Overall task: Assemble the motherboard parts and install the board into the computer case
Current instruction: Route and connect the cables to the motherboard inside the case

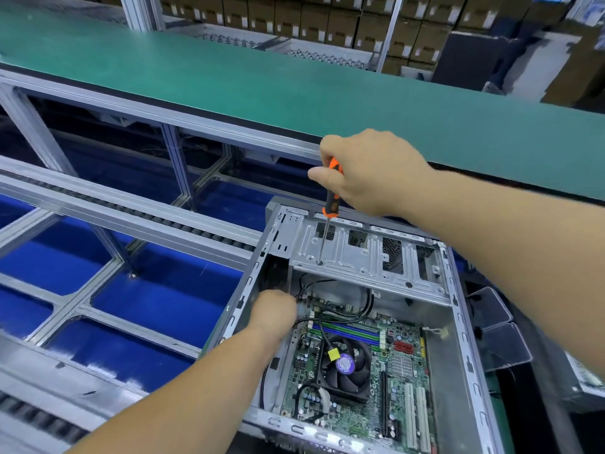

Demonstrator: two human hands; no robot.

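An open grey computer case (465,348) lies on its side at the lower right. The green motherboard (402,371) sits inside it, with a black CPU fan (347,368), RAM sticks and black cables. My right hand (366,172) grips an orange and black screwdriver (332,198) upright; its tip rests in a hole of the metal drive cage (366,257) at the case's far end. My left hand (275,312) reaches into the case's left side near the board's top left corner by the cables; its fingers are hidden.
A green conveyor belt (294,80) runs across behind the case. Aluminium frame rails and roller tracks (131,208) cross over blue bins at the left. Stacked cardboard boxes (327,24) fill the background. Dark clear plastic stands (497,332) sit right of the case.
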